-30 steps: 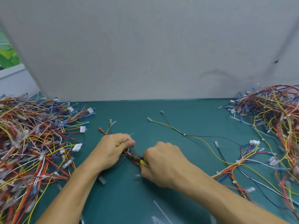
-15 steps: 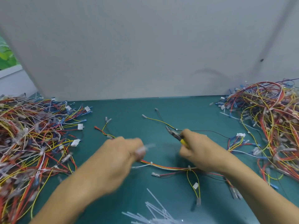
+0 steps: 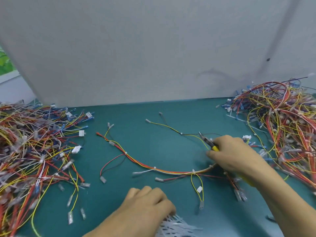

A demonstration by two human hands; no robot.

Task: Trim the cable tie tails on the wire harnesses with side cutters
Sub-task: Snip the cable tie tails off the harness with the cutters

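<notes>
One wire harness (image 3: 171,170) of red, yellow and white wires lies spread across the green mat (image 3: 153,134), with small white cable ties along its length. My right hand (image 3: 234,156) grips the yellow-handled side cutters (image 3: 207,141), jaws pointing up-left, and rests on the harness's right end. My left hand (image 3: 147,207) is low in the middle, knuckles up. Its fingers curl down onto a heap of white tie tails (image 3: 176,226), and its fingertips are hidden.
A large tangle of harnesses (image 3: 30,151) fills the left side of the mat and another tangle (image 3: 282,125) fills the right. A thin yellow and black lead (image 3: 181,133) lies behind the harness. A grey board (image 3: 153,48) stands along the back edge.
My left hand let go of the harness and came down and toward me onto the heap of tie tails. My right hand moved right with the cutters. The harness now lies stretched out.
</notes>
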